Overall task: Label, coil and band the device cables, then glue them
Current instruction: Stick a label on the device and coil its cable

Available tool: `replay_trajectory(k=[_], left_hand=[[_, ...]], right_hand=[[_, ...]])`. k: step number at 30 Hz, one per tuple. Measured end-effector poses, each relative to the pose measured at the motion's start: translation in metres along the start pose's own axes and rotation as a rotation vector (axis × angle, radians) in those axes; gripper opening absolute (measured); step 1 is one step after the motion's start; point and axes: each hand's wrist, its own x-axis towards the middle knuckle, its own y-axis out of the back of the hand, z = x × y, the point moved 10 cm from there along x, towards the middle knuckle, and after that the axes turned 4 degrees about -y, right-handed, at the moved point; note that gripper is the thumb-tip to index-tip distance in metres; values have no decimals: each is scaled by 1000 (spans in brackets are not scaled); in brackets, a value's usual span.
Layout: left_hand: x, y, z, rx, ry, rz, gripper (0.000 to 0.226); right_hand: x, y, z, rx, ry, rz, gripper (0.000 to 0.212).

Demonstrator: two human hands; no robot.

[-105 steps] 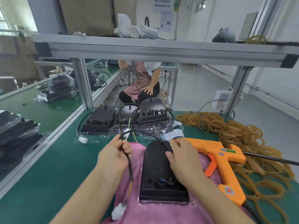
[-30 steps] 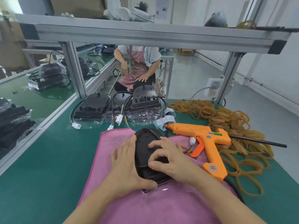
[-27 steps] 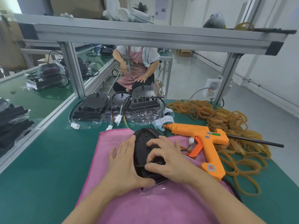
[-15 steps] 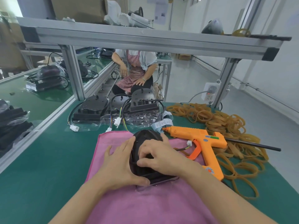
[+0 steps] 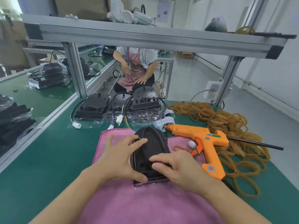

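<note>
Head view shows a black device (image 5: 151, 149) lying on a pink cloth (image 5: 145, 206) on the green worktop (image 5: 48, 159). Left hand (image 5: 119, 159) rests on its left edge, fingers spread and straight. Right hand (image 5: 178, 168) presses the coiled cable (image 5: 149, 161) against it, fingers curled over. An orange glue gun (image 5: 203, 143) lies just right, beside loose rubber bands (image 5: 234, 126).

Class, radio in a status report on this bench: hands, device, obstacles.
Left hand open, flat against black device on pink cloth. Right hand pinching its cable. Glue gun lies clear, right.
</note>
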Motion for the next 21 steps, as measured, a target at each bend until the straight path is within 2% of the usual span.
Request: replay_trajectory(k=[4, 7, 9, 11, 13, 16, 19, 21], left_hand=[[-5, 2, -3, 36, 49, 22, 119], [-7, 2, 2, 34, 57, 8, 115], [-8, 3, 3, -31, 40, -28, 109], [-2, 14, -1, -213, 32, -59, 100], [15, 34, -6, -349, 36, 27, 80], [52, 52, -9, -460, 79, 271, 37], [77, 36, -6, -404, 126, 330, 30], [79, 25, -12, -396, 170, 408, 25]], right_hand=[[-9, -14, -15, -65, 93, 77, 41], [-18, -8, -20, -90, 191, 177, 30], [-24, -11, -22, -116, 235, 177, 25], [-27, -14, -19, -84, 234, 165, 24], [-28, -11, -15, -61, 219, 192, 23], [-27, -8, -15, -85, 217, 228, 20], [-27, -9, -18, -168, 235, 236, 22], [-26, -7, -14, -110, 210, 255, 24]])
